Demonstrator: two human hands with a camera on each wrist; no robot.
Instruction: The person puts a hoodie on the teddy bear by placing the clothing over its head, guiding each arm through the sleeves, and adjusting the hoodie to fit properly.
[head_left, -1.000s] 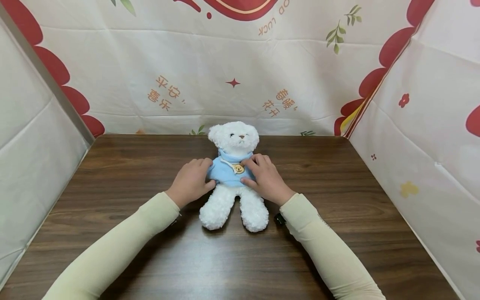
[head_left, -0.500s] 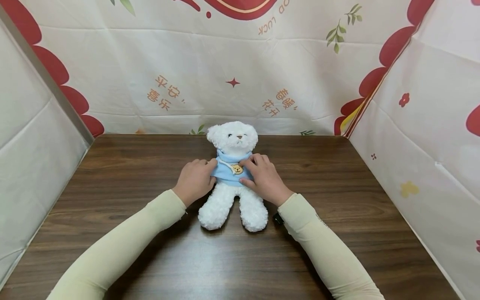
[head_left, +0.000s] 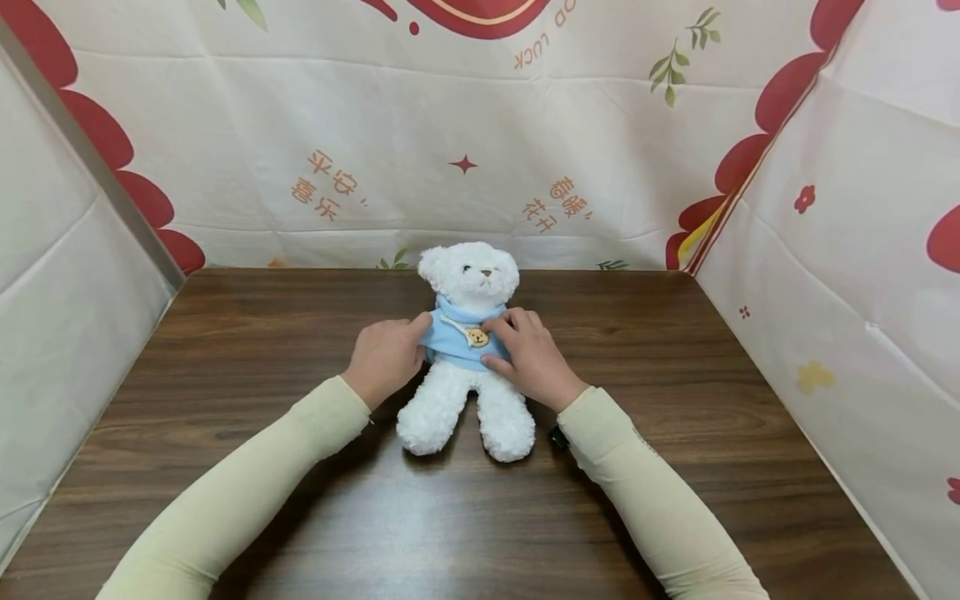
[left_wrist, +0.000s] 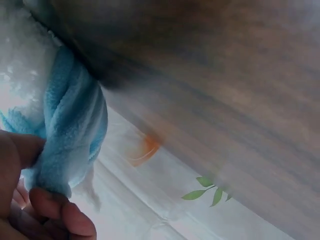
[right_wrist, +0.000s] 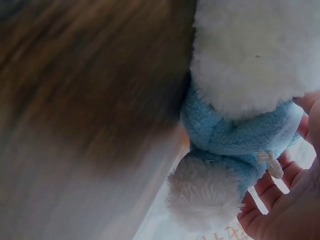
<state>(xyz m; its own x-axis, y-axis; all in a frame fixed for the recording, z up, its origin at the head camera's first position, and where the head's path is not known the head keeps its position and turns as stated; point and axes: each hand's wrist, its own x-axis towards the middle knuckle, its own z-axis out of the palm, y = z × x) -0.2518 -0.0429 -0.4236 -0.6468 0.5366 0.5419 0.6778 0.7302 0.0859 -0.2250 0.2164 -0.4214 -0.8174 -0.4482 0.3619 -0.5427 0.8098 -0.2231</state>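
A white plush teddy bear (head_left: 476, 279) lies face up near the table's far edge, its legs towards me. It wears a light blue sweater (head_left: 453, 343) with a bear-face patch and a white cord. My left hand (head_left: 386, 358) pinches the sweater at the bear's left-hand side in view; the left wrist view shows bunched blue cloth (left_wrist: 75, 120) between thumb and fingers. On the opposite side, my right hand (head_left: 536, 358) holds the clothed torso, fingers bent over the front and thumb near the hem. The right wrist view shows its fingers along the sweater (right_wrist: 240, 132).
The dark wood-grain table (head_left: 420, 533) extends around the bear. Printed white fabric hangs behind it (head_left: 465, 108) and at the right side (head_left: 862, 275). A plain white panel (head_left: 67, 275) stands at the left.
My left hand has shifted slightly right onto the sweater's edge, and its thumb and fingers have closed on the cloth. My right hand has stayed nearly in place; the bear has barely moved.
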